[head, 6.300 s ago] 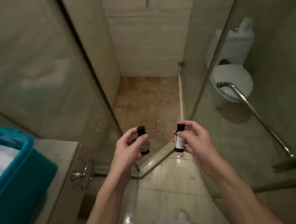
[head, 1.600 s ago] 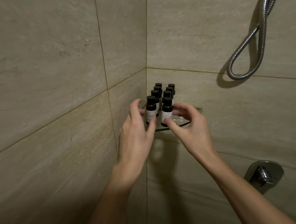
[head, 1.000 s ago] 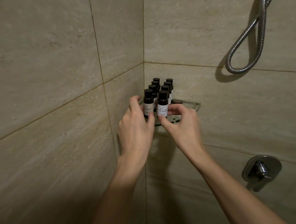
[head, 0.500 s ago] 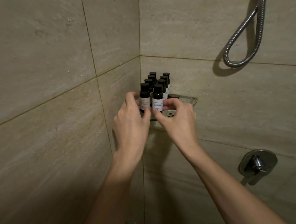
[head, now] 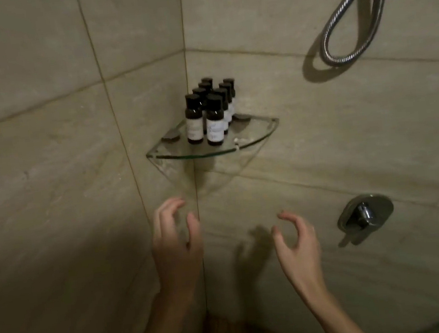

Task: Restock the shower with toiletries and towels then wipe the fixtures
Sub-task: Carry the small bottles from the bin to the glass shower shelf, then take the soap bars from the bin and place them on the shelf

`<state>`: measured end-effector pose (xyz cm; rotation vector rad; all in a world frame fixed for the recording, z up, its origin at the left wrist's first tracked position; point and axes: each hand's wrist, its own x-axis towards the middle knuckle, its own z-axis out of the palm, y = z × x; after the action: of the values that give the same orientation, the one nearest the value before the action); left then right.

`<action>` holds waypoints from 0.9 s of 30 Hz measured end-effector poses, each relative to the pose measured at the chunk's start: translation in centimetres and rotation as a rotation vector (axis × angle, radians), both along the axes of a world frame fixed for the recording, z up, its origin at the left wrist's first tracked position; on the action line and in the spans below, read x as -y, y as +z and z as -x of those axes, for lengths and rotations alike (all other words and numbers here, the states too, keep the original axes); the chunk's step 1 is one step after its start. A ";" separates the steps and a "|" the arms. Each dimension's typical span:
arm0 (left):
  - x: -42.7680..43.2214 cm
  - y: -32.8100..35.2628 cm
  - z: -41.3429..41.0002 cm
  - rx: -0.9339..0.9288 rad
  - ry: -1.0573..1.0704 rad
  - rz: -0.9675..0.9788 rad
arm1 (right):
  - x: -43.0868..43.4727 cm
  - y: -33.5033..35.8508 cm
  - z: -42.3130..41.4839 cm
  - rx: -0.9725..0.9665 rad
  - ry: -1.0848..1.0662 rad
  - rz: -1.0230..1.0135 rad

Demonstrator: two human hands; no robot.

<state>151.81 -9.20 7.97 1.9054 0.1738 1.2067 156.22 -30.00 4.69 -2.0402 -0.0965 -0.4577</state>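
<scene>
Bottles (head: pixel 208 113) upright on glass shelf (head: pixel 259 132), above left hand (head: pixel 177 248), right hand (head: pixel 298 242); fingers (head: pixel 161 218) relaxed, empty.

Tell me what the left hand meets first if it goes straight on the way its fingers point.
Probably the wall just under the shelf; the left hand points up toward that corner, but depth is unclear.
</scene>
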 end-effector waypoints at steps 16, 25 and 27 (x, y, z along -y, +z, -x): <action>1.8 -27.5 8.7 -1.413 -0.779 0.055 | 15.0 -23.1 20.2 -1.207 -0.230 0.129; 6.0 -30.9 12.2 -1.651 -0.901 -0.214 | 17.9 -25.4 36.0 -1.449 -0.643 -0.252; 7.4 -30.9 13.1 -1.679 -0.939 -0.276 | 17.7 -25.9 38.8 -1.423 -0.726 -0.370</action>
<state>138.76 -16.62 -22.91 2.2683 -0.0472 -1.1544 117.46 -47.74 -21.20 -1.5515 1.4743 0.5885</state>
